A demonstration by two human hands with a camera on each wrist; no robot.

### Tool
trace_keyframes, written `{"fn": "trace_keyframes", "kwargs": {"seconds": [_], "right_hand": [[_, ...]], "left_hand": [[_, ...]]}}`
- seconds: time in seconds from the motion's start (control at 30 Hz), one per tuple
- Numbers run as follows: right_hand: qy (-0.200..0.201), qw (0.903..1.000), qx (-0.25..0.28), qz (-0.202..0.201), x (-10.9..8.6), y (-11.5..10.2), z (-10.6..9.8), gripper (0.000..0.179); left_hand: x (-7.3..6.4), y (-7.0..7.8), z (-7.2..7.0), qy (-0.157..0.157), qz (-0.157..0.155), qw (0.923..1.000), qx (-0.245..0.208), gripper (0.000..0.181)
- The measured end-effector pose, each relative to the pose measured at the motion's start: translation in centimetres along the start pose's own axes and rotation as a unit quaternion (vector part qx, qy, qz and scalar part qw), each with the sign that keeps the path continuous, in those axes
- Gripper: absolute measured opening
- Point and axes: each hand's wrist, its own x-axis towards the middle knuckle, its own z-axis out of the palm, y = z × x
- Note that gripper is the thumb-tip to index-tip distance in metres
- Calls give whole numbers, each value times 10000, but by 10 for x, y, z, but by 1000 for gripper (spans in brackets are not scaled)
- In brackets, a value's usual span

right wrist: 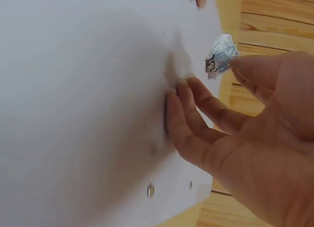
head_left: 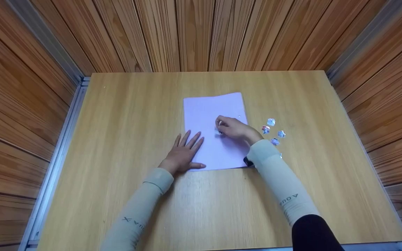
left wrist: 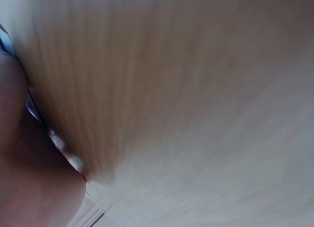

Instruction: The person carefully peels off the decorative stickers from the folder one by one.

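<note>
A lilac folder-like board (head_left: 209, 108) lies on the table, its top edge slightly wavy. My left hand (head_left: 183, 153) rests with spread fingers on the board's lower left corner. Over the middle of the board, my right hand (head_left: 234, 128) pinches a small shiny puzzle piece (right wrist: 222, 55) between thumb and index finger. That piece is silvery blue with a small dark printed figure. In the right wrist view, the other fingertips (right wrist: 171, 92) are at the board's surface. The left wrist view is blurred, showing part of the hand (left wrist: 39, 187) and wood grain.
Several similar shiny pieces (head_left: 271, 122) are scattered on the wooden table (head_left: 127, 115) right of the board, one partly hidden by the right sleeve. Two small metal rivets (right wrist: 150, 190) show on the board. Wood-panelled walls (head_left: 194, 35) surround the table at the back and sides.
</note>
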Motion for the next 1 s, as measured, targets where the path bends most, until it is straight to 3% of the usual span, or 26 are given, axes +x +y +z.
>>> {"fn": "trace_keyframes", "kwargs": {"seconds": [0.33, 0.63, 1.0], "right_hand": [[191, 9981, 222, 537, -32, 12, -16, 21], [530, 9976, 54, 437, -59, 22, -23, 16], [613, 9954, 499, 545, -89, 31, -14, 20]], "left_hand": [[-1, 1, 1, 132, 72, 9998, -134, 99], [-3, 1, -1, 180, 75, 9996, -182, 99], [-2, 2, -1, 124, 44, 9998, -146, 100]]}}
